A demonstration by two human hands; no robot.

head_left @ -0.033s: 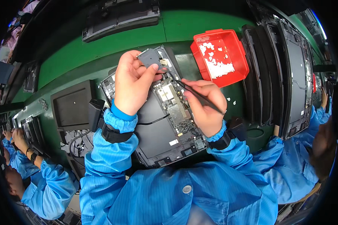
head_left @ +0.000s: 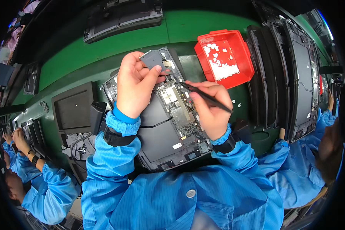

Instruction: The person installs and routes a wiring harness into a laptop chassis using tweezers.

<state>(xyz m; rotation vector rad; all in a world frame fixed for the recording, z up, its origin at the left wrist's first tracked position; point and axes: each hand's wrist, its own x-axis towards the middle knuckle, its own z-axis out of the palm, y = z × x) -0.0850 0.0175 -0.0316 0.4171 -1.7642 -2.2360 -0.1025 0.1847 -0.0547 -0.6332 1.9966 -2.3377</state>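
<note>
An opened tablet-like device [head_left: 157, 143] lies slanted before me, its circuit board [head_left: 182, 115] and dark inner panel exposed. My left hand [head_left: 136, 86] is closed over its far end, pinching a small flat grey plate [head_left: 152, 59] between thumb and fingers. Whether the plate is still joined to the device, I cannot tell. My right hand [head_left: 214, 109] grips black tweezers [head_left: 207, 96], whose tips point at the upper edge of the board, close to the left fingertips. A thin black cable [head_left: 157, 124] runs across the dark panel to the board.
A red bin [head_left: 243, 73] with small white pieces stands beyond my right hand. Stacked similar devices [head_left: 301, 76] lean at the right. A black foam tray [head_left: 73, 107] sits at the left, and another device [head_left: 122, 21] lies at the back. Co-workers sit on both sides.
My right hand has shifted slightly to the right, and the tweezers have turned a little, their tips moving back from the left fingertips. The left hand and the device stay put.
</note>
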